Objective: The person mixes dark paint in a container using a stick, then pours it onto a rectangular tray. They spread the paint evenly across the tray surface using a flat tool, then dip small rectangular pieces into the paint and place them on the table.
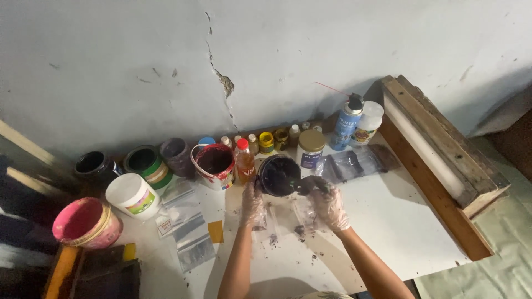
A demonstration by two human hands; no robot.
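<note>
Black ink tub sits tilted above the white tabletop, between both gloved hands, near the row of containers along the wall. The left hand is curled against the tub's lower left side and steadies it; how tightly the fingers close cannot be told. The right hand is closed on a dark tool whose tip reaches the tub's rim; whether it is a lid or a scraper cannot be told.

Hazards, as judged from this position:

- Spillage. The tub's mouth faces the camera and is tilted. Further tilt may let ink run onto the tabletop, where dark spots already lie.
- Slip. Both thin plastic gloves appear smeared; a wet glove may lose its hold on the tub.
- Collision. The orange bottle and the red-rimmed bucket stand just beside the left hand. A sideways elbow movement may tip the bottle.
- Contamination. Clear plastic bags lie near the left forearm; drips may soil them.
</note>
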